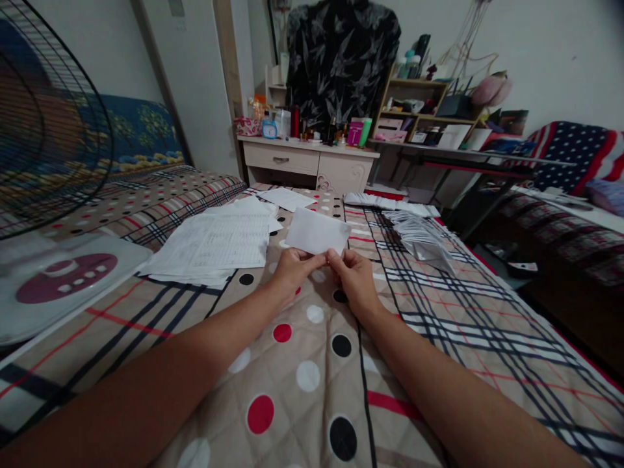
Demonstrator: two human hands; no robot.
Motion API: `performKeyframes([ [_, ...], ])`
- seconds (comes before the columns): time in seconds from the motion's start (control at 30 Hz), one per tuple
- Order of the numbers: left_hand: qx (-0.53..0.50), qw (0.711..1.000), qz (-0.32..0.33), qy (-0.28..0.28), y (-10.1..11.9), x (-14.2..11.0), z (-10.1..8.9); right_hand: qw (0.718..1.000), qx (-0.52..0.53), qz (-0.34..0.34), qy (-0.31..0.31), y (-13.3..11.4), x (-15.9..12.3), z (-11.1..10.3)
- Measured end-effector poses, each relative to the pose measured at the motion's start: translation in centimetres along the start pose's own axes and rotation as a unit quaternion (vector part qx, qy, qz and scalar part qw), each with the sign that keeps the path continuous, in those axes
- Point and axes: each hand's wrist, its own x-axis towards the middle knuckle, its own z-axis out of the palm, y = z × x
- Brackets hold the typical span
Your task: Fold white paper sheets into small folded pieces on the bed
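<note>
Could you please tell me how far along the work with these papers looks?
Apparently done: the fanned paper stack and the long paper row beyond it, on the right. In hand: a small white paper, held by the left hand and right hand. Probably left: the flat printed sheets on the left.

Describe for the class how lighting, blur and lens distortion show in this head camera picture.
Head view: dim, uneven light, the near forearms darker than the white sheet between the left hand and right hand; faint print on the stacked papers, too soft to read; fan cage at the left edge bowed and smeary; bedspread stretched wide towards the lower corners.
</note>
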Motion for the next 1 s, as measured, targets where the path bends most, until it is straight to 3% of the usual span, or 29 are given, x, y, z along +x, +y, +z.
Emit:
performKeyframes([
  [0.57, 0.09, 0.996, 0.015, 0.003, 0.4, 0.0, 0.1, 0.999, 0.008, -0.048, -0.011, 0.0, -0.1, -0.3],
  [0.8, 0.136, 0.989, 0.024, 0.045, 0.5, 0.8, -1.4, 0.999, 0.02, -0.041, 0.01, -0.3, -0.2, -0.8],
  [1.0, 0.158, 0.986, 0.03, 0.047, 0.6, 1.4, -3.1, 0.998, 0.017, -0.047, 0.031, -0.1, 0.3, -1.6],
])
